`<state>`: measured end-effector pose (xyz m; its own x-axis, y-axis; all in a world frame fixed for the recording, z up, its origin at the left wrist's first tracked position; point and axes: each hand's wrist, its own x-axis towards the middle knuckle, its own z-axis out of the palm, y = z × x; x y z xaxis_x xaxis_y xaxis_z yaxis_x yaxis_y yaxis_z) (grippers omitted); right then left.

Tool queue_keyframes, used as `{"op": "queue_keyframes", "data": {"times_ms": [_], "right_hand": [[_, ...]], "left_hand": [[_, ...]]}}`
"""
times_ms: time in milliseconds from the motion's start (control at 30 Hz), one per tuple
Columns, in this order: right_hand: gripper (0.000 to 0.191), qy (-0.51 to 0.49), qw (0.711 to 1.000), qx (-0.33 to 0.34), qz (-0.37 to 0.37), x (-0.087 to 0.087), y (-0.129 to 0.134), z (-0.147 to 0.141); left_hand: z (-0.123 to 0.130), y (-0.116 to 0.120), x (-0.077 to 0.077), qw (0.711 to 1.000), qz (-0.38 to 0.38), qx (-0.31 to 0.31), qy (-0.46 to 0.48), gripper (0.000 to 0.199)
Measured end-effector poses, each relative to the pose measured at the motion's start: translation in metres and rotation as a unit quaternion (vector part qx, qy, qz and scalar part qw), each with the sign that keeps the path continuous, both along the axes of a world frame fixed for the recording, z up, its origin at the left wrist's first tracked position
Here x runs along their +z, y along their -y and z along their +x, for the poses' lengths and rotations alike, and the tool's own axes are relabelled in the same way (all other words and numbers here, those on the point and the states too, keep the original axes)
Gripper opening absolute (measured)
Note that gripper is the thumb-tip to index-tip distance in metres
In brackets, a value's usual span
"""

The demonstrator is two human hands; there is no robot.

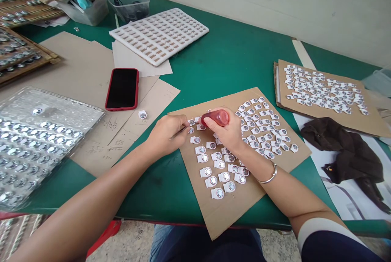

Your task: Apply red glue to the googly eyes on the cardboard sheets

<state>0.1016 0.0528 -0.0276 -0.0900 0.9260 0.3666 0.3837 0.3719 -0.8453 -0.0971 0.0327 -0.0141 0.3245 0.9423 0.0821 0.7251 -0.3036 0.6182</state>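
Observation:
My right hand [227, 132] is wrapped round a red squeeze bottle [216, 117], tilted with its tip toward the left, over a brown cardboard sheet [214, 221]. Beside it, my left hand [168, 134] pinches a thin metal tool [179, 132], probably tweezers, at the sheet's left edge. Rows of small white tabs with round silver pieces [218, 193] lie on the cardboard, to the front and right of my hands. The bottle's tip and the tabs right under my fingers are partly hidden.
A red-cased phone [122, 89], a single tab [142, 114] and a plastic tray of silver pieces [55, 117] lie left. A white slotted board [160, 34] and plastic tubs [130, 5] stand behind. On the right are another tab-covered cardboard [282, 91] and dark cloth [351, 152].

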Motion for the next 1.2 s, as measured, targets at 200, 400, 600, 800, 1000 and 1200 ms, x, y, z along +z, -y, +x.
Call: {"op": "queue_keyframes", "data": {"times_ms": [200, 400, 600, 800, 1000, 1200], "right_hand": [[0.024, 0.017, 1.000, 0.008, 0.016, 0.0011, 0.0007, -0.0010], [0.023, 0.011, 1.000, 0.006, 0.016, 0.0003, 0.0007, -0.0010], [0.024, 0.011, 1.000, 0.004, 0.017, -0.0003, -0.0010, -0.0014], [0.025, 0.016, 1.000, 0.010, 0.024, -0.0006, -0.0005, -0.0008], [0.023, 0.020, 0.999, 0.013, 0.032, 0.0001, 0.0011, -0.0004], [0.023, 0.015, 0.999, 0.014, 0.033, -0.0006, 0.0009, -0.0011]], "left_hand": [[-0.0004, -0.0002, -0.0005, 1.000, -0.001, 0.005, 0.003, 0.009], [0.0005, -0.0011, 0.0013, 1.000, -0.002, 0.005, 0.006, 0.009], [0.0001, -0.0005, -0.0007, 1.000, -0.007, 0.007, 0.011, 0.010], [-0.0009, -0.0013, -0.0036, 1.000, -0.010, 0.008, 0.023, 0.010], [-0.0014, -0.0024, -0.0052, 0.999, -0.010, 0.013, 0.036, 0.011], [-0.0021, -0.0039, -0.0076, 0.995, -0.052, 0.041, 0.078, 0.012]]}}
